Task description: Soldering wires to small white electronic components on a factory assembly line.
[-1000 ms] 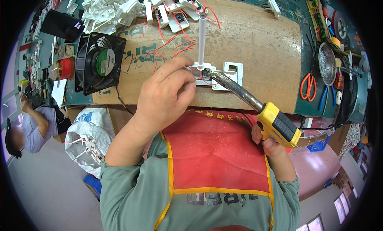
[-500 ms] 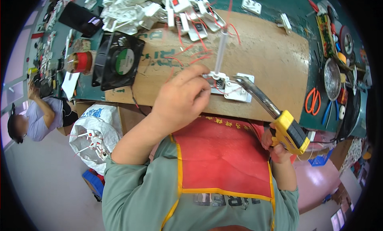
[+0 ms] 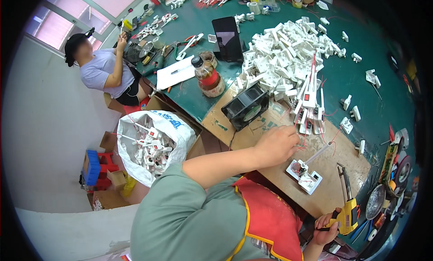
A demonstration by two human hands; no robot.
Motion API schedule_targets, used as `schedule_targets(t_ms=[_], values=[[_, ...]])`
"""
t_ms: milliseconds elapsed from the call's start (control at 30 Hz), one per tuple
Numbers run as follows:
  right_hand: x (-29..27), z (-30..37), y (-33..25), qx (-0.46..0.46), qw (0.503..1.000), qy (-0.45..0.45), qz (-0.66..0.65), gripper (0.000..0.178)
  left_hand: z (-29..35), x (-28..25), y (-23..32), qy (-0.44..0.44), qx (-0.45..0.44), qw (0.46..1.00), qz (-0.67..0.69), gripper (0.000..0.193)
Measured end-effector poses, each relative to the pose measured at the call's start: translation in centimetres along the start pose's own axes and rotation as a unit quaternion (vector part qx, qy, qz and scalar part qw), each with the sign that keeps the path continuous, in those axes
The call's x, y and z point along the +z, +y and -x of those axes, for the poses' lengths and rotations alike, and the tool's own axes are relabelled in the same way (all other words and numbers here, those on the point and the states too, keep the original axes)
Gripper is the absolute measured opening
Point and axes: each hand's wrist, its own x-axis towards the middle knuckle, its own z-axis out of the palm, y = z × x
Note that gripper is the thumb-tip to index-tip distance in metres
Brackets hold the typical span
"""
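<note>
My right hand [image 3: 326, 227] grips the handle of a yellow and black soldering gun [image 3: 348, 216], whose metal tip points up over the board's right side. My left hand [image 3: 277, 146] hovers above the wooden board [image 3: 336, 198], fingers curled together beside loose red wires. What its fingertips hold, if anything, is hidden. Between my hands an opened white plastic housing [image 3: 309, 182] lies on the board. A slim pale tube [image 3: 317, 153] slants up from it, with a red wire at the far end.
A black fan [image 3: 246, 108] stands left of my left hand, with a red-banded bottle [image 3: 208, 77] beyond. White plastic parts [image 3: 279, 58] heap at the back. A white sack [image 3: 180, 125] of assemblies stands left. Another person [image 3: 106, 69] sits far left. Tools and a metal dish [image 3: 375, 201] lie right.
The view has swung left, bringing the sack and the other person more fully in. My left hand has left the white housing toward the red wires. The soldering gun's tip has drawn away from the housing.
</note>
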Motion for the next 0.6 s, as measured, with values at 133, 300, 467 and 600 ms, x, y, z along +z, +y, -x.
schedule_targets(t_ms=[133, 300, 467, 600], values=[[-0.4, 0.3, 0.3, 0.005, 1.0, -0.008, 0.003, 0.064, -0.2, 1.3, -0.7, -0.021, -0.019, 0.997, -0.07, 0.014], [-0.5, 1.1, 0.1, 0.008, 1.0, 0.001, 0.009, 0.064, 0.3, 1.8, -0.5, -0.019, -0.004, 0.996, -0.088, 0.013], [-1.1, 2.4, -0.1, 0.006, 1.0, -0.001, -0.014, 0.064, 0.4, 3.0, -1.2, -0.052, 0.041, 0.987, -0.149, 0.015], [-1.0, 2.9, 0.1, 0.043, 0.999, -0.018, -0.007, 0.069, -0.1, 1.3, -1.2, -0.048, 0.035, 0.993, -0.099, 0.013]])
